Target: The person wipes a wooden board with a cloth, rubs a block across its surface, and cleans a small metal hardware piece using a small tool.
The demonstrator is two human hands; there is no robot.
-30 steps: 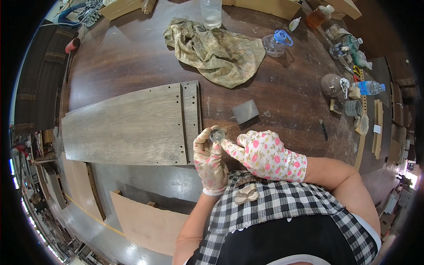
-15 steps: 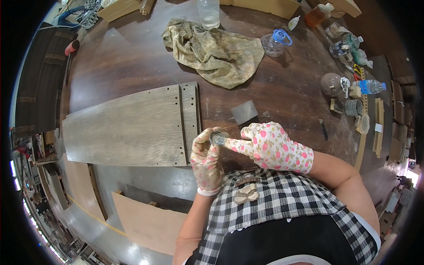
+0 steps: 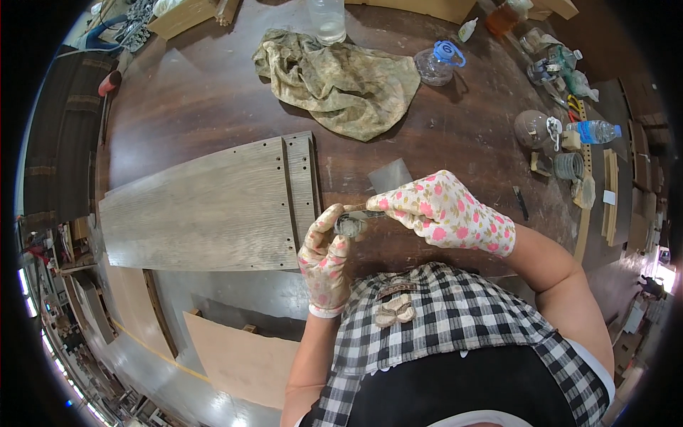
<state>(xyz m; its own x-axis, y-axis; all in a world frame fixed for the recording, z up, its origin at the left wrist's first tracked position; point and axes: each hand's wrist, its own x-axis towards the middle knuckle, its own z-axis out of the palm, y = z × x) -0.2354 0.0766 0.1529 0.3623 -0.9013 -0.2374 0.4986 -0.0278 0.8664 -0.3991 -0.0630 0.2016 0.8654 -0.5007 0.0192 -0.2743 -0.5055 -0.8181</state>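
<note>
My left hand [image 3: 326, 257], in a floral glove, is closed with thumb and fingers around a small round grey, partly see-through thing [image 3: 350, 226]. Whether it is a roll or a small cup I cannot tell. From its upper edge a thin strip [image 3: 373, 214] reaches to my right hand [image 3: 445, 213], also gloved, whose fingertips are pinched on it. Both hands are above the table's near edge. Just beyond my right fingers lies a flat grey square piece [image 3: 390, 176], partly covered by the glove. Left of my hands is a grey wood-grained panel [image 3: 192, 206] with small dark holes.
A crumpled camouflage cloth [image 3: 341, 85] lies farther back, beside a clear jug with a blue cap [image 3: 435, 64] and a clear container [image 3: 327, 25]. Bottles, including a water bottle [image 3: 596, 132], line the right side. A dark thin tool [image 3: 521, 203] lies right of my hand.
My right index finger, which was pointing at the round thing, has drawn back and up into a pinch, with a strip now showing between. The round thing has tilted in my left hand.
</note>
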